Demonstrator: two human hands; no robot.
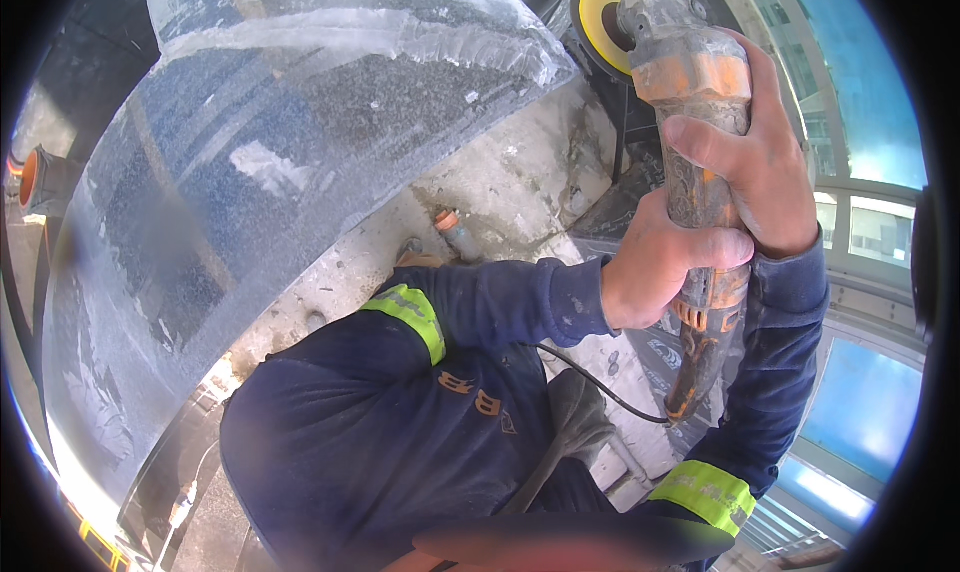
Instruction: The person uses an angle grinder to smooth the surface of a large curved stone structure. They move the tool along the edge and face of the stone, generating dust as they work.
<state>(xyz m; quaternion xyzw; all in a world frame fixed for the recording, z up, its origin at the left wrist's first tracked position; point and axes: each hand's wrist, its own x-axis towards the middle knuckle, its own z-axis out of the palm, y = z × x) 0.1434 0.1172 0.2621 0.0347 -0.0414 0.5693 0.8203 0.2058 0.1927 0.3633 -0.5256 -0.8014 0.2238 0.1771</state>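
Both my hands are wrapped around a dusty grey and orange angle grinder (705, 182), held upright at the right. My right hand (775, 162) grips it just below the gear head, thumb across the front. Lower on the body, my left hand (660, 262) closes around it with its thumb across; its other fingers are hidden behind. A yellow round disc (602, 24) sits on the grinder's head, close to the corner of a large curved grey-blue panel (300, 162) streaked with white dust. Whether disc and panel touch, I cannot tell. From the handle's end runs a black cable (605, 387).
A pale, dusty floor (520, 167) lies beyond my left arm, with a small orange-ended cylinder (455, 234) on it. At the far left is another orange-rimmed piece (45, 180). A white cord (185, 500) hangs at lower left. Large window panes (865, 392) line the right side.
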